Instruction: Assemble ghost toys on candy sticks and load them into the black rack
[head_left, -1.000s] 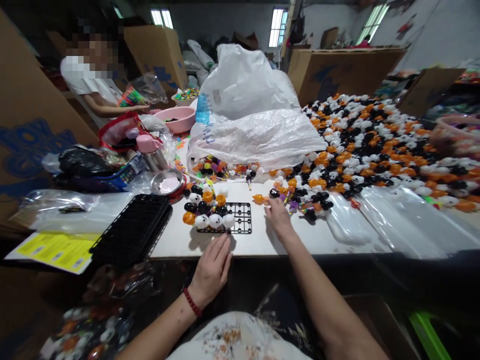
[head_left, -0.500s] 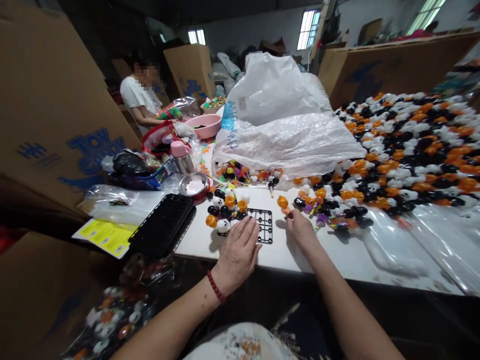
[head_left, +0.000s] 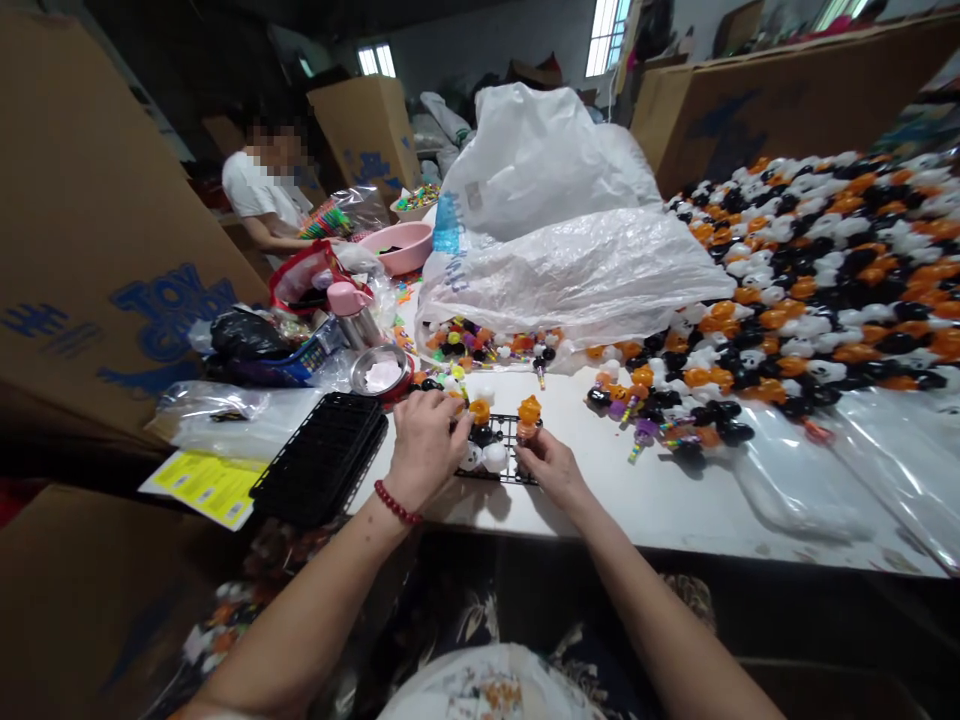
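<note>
A black grid tray (head_left: 513, 468) lies on the white table, and white, black and orange toy heads stand on its left part. Over the left end of that group is my left hand (head_left: 426, 440), palm down with curled fingers; what lies under them is hidden. My right hand (head_left: 553, 470) pinches an orange pumpkin toy (head_left: 529, 411) upright by its lower end, over the tray's right side. Farther right, a small cluster of toys on striped sticks (head_left: 628, 400) rests on the table.
Stacked black grids (head_left: 319, 455) and a yellow sheet (head_left: 206, 488) lie at left. Behind are a steel bowl (head_left: 381, 372), a pink-lidded flask (head_left: 356, 315) and a large white plastic bag (head_left: 555, 180). Toy heads (head_left: 832, 270) are heaped at right. A person (head_left: 262, 195) works at back left.
My right hand has moved left with the orange toy, from the table to the tray. My left hand has shifted left and up, uncovering more of the tray. The view has tilted slightly.
</note>
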